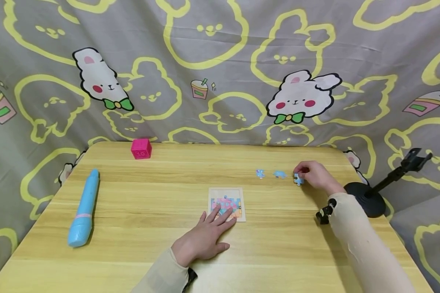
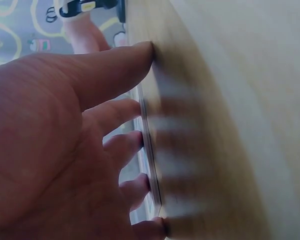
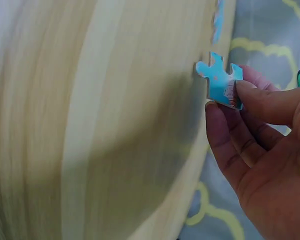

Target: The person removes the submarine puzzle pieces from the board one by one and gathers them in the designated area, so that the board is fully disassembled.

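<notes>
Between thumb and fingers, my right hand [image 1: 315, 176] pinches a blue jigsaw piece [image 3: 221, 82] near the far right of the table. Two more blue pieces lie to its left: a wide jigsaw piece [image 1: 279, 174] and a smaller jigsaw piece [image 1: 260, 173]. In the middle, my left hand [image 1: 204, 238] rests with spread fingers on the lower part of a square wooden puzzle tray [image 1: 225, 191]. Pink and blue assembled pieces [image 1: 225, 202] fill its lower part, and the bare tray shows along the top. In the left wrist view the fingertips [image 2: 135, 140] lie at the tray's edge.
A black stand [image 1: 364, 199] with a round base rises at the right, beside my right forearm. A blue microphone-shaped object [image 1: 84, 211] lies at the left. The pink cube [image 1: 141, 149] sits near the back edge, and a patterned grey curtain [image 1: 238, 53] hangs behind the table.
</notes>
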The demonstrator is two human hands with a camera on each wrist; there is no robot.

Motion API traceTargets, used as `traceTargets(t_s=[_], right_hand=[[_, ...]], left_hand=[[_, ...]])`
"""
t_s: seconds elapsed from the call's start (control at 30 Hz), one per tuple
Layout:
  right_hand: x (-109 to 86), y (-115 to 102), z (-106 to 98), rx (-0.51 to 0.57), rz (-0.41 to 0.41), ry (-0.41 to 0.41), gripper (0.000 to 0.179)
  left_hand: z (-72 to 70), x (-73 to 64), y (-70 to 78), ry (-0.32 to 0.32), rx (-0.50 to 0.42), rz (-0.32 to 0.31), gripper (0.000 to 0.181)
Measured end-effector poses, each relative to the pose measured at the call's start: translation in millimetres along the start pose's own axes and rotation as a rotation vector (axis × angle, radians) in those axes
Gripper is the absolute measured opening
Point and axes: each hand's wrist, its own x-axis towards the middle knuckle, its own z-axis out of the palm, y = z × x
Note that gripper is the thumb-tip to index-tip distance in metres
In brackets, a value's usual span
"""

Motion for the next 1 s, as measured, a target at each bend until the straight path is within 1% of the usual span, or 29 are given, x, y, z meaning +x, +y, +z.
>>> traceTargets(t_s=[0.27,0.5,0.7,0.8,0.87,1.0], right_hand=[[8.0,8.7,-2.5,0.022,0.066,-0.026,0.017],[11.4,19.5,0.4,-0.011,0.082,-0.012,0.014],[7.5,19.0,1.8,-0.038,0.081,0.003,0.014],[4.4,15.0,3.1,-0.062,0.059,0.052,0.016],[2.4,8.4,5.2,-0.059,0.03,0.119,0.017],[1.8,-15.4,13.6,-0.014,-0.074,0.25,0.017]], left_hand=[[1.3,-1.2,-2.2,0.0,-0.002,-0.004,0.066],[0.7,-1.1,-1.7,0.009,0.006,0.008,0.066],[1.6,-0.5,-1.6,0.005,0.026,-0.007,0.066],[1.4,-0.5,-1.3,0.003,0.021,-0.01,0.065],[1.2,-0.9,-0.9,0.002,0.018,-0.011,0.065],[1.2,-0.8,-1.0,0.001,0.017,-0.01,0.065]])
